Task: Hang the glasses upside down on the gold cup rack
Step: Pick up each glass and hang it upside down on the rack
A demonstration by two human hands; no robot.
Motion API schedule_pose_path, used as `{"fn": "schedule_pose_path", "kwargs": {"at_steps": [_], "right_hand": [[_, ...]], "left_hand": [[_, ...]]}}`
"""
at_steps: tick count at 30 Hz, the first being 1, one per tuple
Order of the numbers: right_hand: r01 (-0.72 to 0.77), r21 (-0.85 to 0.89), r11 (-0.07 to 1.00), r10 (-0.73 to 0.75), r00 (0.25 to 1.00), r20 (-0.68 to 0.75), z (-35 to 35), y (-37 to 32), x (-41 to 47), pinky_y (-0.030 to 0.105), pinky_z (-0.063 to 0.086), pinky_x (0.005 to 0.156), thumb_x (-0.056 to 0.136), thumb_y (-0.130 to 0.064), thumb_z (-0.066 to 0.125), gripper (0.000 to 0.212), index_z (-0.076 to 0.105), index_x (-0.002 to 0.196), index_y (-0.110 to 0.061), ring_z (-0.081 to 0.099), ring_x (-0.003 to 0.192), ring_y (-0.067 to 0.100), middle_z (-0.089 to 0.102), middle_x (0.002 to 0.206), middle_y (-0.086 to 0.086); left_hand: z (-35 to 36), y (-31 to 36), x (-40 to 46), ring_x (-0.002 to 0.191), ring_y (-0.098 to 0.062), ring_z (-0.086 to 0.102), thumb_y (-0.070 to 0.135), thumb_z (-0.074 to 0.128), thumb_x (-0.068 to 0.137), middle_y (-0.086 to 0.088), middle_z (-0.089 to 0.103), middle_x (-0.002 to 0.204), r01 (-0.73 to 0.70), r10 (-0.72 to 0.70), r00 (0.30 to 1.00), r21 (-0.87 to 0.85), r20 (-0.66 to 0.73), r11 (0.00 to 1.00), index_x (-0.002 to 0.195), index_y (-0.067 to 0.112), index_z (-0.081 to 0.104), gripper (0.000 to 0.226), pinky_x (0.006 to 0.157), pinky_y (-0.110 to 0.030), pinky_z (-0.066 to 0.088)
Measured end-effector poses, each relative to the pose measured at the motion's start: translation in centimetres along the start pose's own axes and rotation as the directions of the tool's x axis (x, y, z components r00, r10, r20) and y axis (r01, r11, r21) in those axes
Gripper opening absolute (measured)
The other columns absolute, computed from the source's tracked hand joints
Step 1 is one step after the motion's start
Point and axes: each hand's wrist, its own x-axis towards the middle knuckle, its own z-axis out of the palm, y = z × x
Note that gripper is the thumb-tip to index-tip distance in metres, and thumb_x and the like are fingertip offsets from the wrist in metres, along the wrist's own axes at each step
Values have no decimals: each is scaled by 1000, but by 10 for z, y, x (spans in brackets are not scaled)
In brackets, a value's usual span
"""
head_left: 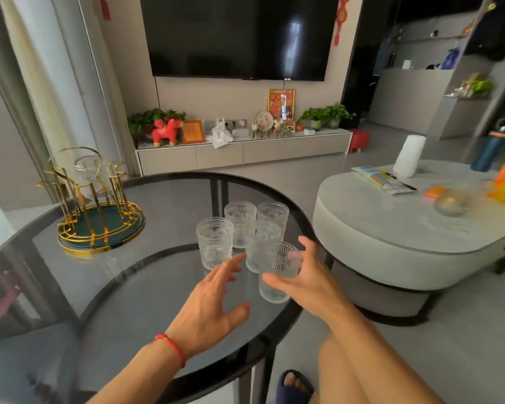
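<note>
The gold cup rack (pixel 115 182) on its green tray stands at the far left of the round glass table (pixel 134 290). One clear glass (pixel 89 173) hangs upside down on it. Several embossed glasses stand upright in a cluster right of centre, the leftmost glass (pixel 215 243) a little apart from the others. My right hand (pixel 309 275) wraps the nearest glass (pixel 277 258), thumb on its front and fingers behind its rim; the glass rests on the table. My left hand (pixel 213 304) hovers just left of that glass with fingers spread, holding nothing.
A grey upholstered coffee table (pixel 391 228) with a paper roll, a bottle and small items sits close to the right. My bare legs and a slippered foot are below the table's near edge. A TV cabinet stands beyond.
</note>
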Motion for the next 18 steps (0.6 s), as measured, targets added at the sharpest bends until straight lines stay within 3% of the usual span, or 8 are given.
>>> {"fn": "schedule_pose_path", "kwargs": {"at_steps": [4, 7, 9, 12, 16, 18], "right_hand": [[-26, -61, 998, 30, 998, 60, 1, 14, 13, 28, 48, 95, 59, -51, 85, 92, 41, 139, -35, 61, 120, 12, 63, 133, -9], [-33, -44, 998, 36, 997, 67, -1, 19, 20, 32, 54, 95, 49, -58, 84, 91, 47, 128, -36, 65, 110, 10, 66, 117, -14], [-18, -54, 998, 21, 998, 53, -4, 20, 19, 28, 54, 87, 47, -60, 85, 85, 47, 120, -40, 67, 101, 7, 67, 108, -17], [100, -129, 987, -102, 995, -7, -5, 15, 12, 29, 58, 79, 49, -61, 85, 75, 47, 111, -46, 69, 90, 3, 71, 99, -17], [384, -26, 923, -382, 922, 66, 0, -3, -5, 20, 56, 85, 60, -59, 91, 82, 47, 127, -46, 67, 111, 2, 66, 122, -24], [466, 15, 885, -464, 879, 112, 10, -15, -9, 30, 56, 91, 61, -49, 93, 87, 48, 135, -42, 64, 119, 10, 64, 129, -15]], "left_hand": [[2, 8, 2, 114, -5, 60, 33, 76, 82, 13, 61, 125, 52, -57, 998, -181, -27, 982, 143, 38, 43, 69, 92, -31, 56], [3, 7, 2, 115, -6, 61, 33, 78, 84, 12, 62, 125, 56, -62, 998, -236, -17, 970, 141, 37, 45, 67, 91, -32, 57], [5, 9, 2, 115, -6, 61, 29, 80, 85, 10, 62, 125, 59, -64, 998, -267, -9, 962, 141, 37, 46, 66, 91, -34, 58], [4, 10, 2, 115, -6, 62, 42, 81, 78, 7, 62, 127, 88, -97, 995, -345, -11, 934, 138, 39, 47, 70, 90, -33, 59], [-8, 10, 3, 115, -12, 66, 55, 88, 67, 7, 64, 130, 162, -151, 986, -521, 64, 838, 140, 46, 46, 85, 91, -38, 60], [-18, 9, 3, 119, -12, 64, 54, 92, 64, 10, 67, 128, 135, -121, 991, -516, 61, 846, 138, 46, 48, 87, 94, -37, 58]]}}
